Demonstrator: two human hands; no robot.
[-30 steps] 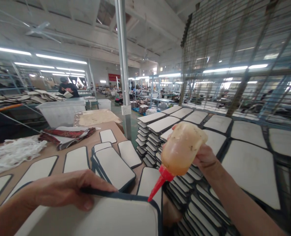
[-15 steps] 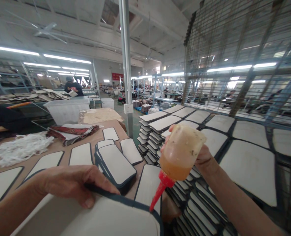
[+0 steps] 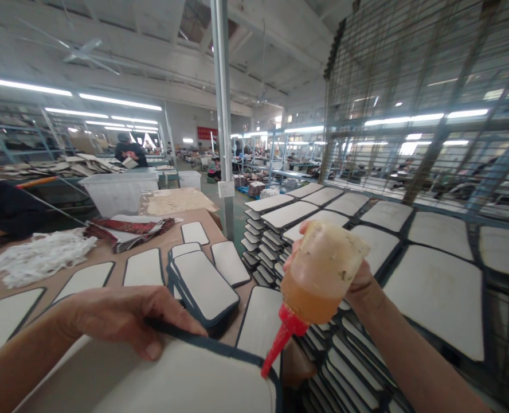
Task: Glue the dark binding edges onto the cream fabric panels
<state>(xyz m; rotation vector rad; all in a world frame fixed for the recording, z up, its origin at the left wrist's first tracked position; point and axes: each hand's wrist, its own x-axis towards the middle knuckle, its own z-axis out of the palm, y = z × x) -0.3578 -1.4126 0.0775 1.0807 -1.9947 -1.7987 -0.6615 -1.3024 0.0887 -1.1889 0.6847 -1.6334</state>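
Observation:
A white panel with a dark blue edge binding [image 3: 186,378] fills the bottom of the view. Pinching its far edge, my left hand [image 3: 121,318] has the thumb on the white face and the fingers along the binding. My right hand [image 3: 357,275] is wrapped round a squeeze bottle [image 3: 321,269] of amber liquid, tipped upside down. Its red nozzle [image 3: 275,347] points down, the tip at the inner side of the binding near the panel's rounded corner. The bottle hides most of my right fingers.
More bound panels [image 3: 205,284] lie on the brown table [image 3: 151,238], some stacked. Tall stacks of panels [image 3: 435,292] stand at right before a wire rack [image 3: 409,103]. White strips [image 3: 39,258] lie at left, near a person's dark sleeve [image 3: 9,206].
The nozzle tip has shifted slightly down along the binding towards the corner. My left hand keeps its hold on the panel, and the view has moved a little.

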